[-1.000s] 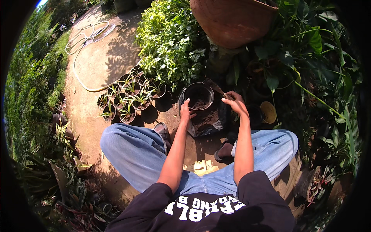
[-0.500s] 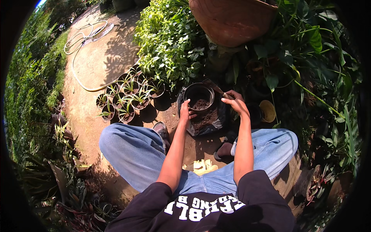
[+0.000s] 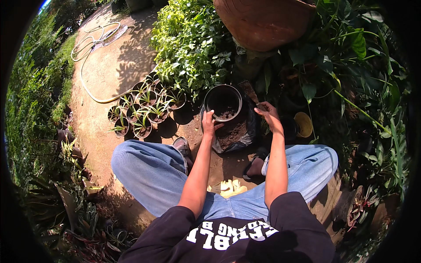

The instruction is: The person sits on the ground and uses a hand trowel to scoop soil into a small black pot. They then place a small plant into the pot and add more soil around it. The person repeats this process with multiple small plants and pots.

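My left hand (image 3: 209,124) grips the near-left rim of a round black plant pot (image 3: 222,104), thumb on the edge. The pot is tipped toward me, and dark soil lies in its lower part. It is held over a black plastic bag (image 3: 251,139) of loose soil (image 3: 231,134). To the pot's right, my right hand (image 3: 269,115) is closed round the handle of a hand trowel. The trowel's dark blade (image 3: 249,90) points away from me, beside the pot's far-right rim, and is hard to make out in the shade.
Several small potted spiky-leaved plants (image 3: 147,105) stand together at the left. A hose (image 3: 86,83) loops along the dirt path. Beyond is a leafy bush (image 3: 188,48), and a large clay pot (image 3: 265,22) hangs over the far side. A yellowish pot (image 3: 303,124) lies right of my right hand.
The black pot has tilted more toward me and shifted slightly left and away. The trowel has swung to point more directly away from me, still in my right hand.
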{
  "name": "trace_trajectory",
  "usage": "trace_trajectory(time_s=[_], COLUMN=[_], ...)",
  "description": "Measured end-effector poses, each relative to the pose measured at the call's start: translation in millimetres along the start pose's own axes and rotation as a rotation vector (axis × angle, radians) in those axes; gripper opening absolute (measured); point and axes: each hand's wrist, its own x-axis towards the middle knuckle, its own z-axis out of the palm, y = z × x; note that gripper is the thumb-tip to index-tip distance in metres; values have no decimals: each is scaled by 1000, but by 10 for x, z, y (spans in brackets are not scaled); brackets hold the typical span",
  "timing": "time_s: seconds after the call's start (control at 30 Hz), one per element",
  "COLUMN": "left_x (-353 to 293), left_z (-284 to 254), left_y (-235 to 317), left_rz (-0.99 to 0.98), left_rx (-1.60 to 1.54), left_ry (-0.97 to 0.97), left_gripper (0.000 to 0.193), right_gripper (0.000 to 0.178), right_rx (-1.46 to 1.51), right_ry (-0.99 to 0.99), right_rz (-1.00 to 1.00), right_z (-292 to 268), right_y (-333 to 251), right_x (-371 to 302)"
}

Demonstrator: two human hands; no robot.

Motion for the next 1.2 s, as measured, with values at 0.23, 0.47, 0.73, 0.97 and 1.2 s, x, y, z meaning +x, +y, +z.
trace_trajectory(time_s=[0.23, 0.47, 0.73, 0.97, 1.2], left_x=[92, 99, 189, 172, 216], left_z=[-229, -152, -164, -242, -344], left_y=[-246, -208, -284, -243, -284], left_rz=[-34, -6, -103, -148, -145], left_rx=[-164, -89, -105, -185, -147], left_ry=[-59, -26, -44, 24, 58], left_gripper=[67, 54, 69, 90, 91], right_gripper=[33, 28, 29, 27, 50], right_rx=[7, 20, -196, -227, -709], right_ry=[-8, 15, 4, -195, -419], right_rz=[98, 158, 336, 777, 738], right_z=[95, 49, 165, 317, 480], right_y=[114, 571, 949, 1339, 1572], right_x=[-24, 114, 111, 52, -58])
